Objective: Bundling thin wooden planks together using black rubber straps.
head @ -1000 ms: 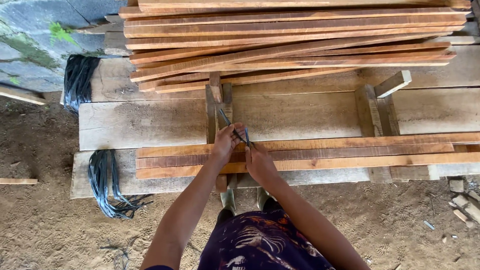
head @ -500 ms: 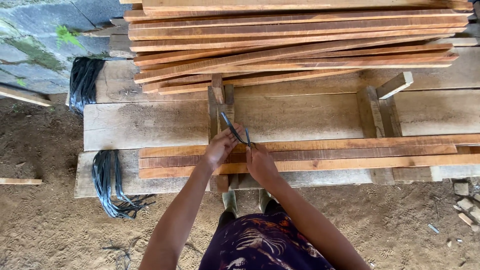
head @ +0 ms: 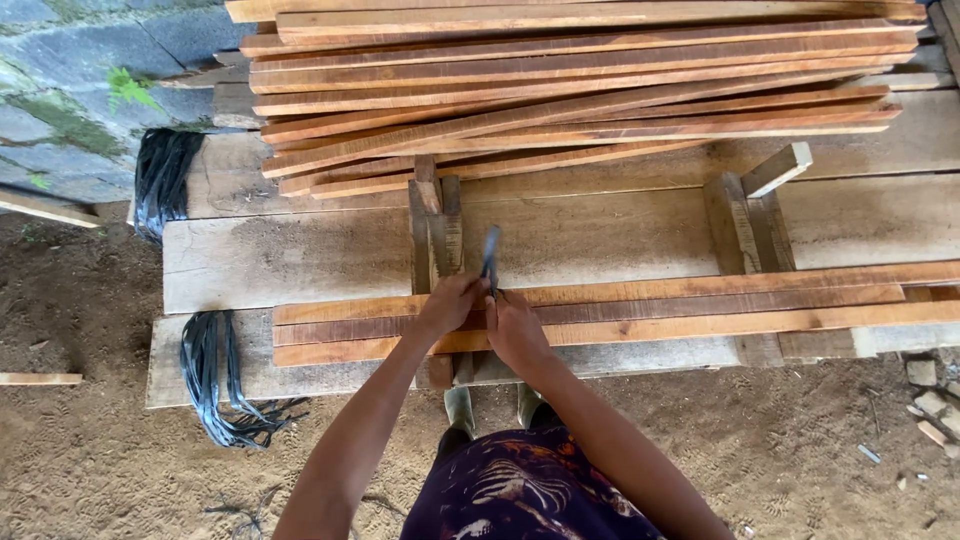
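Closest in, the person's dark patterned garment [head: 520, 495] fills the bottom of the view, with two boots [head: 460, 408] just showing on the sandy dirt floor [head: 90, 460]. Both forearms reach forward to the rough plank bench [head: 330, 250]. The left hand [head: 448, 305] and the right hand [head: 515, 330] meet over a small bundle of reddish wooden slats [head: 680, 310] that lies lengthwise along the near planks. Each grip is closed tight: the two hands together pinch a thin dark strap [head: 490, 258], which stands up from between them, over the slats. Whether the strap already goes round the bundle I cannot tell.

To the left, a hank of black straps [head: 215, 375] hangs over the near edge of the bench, its ends on the dirt. Behind the hands stand upright wooden pegs [head: 435, 225], with a second set of pegs [head: 750, 215] off to the right. Further back, a second hank of black straps [head: 160, 180] drapes at the bench's left end. Beyond lies a large loose stack of long slats [head: 580, 80], and at far left a mossy grey stone wall [head: 70, 100].
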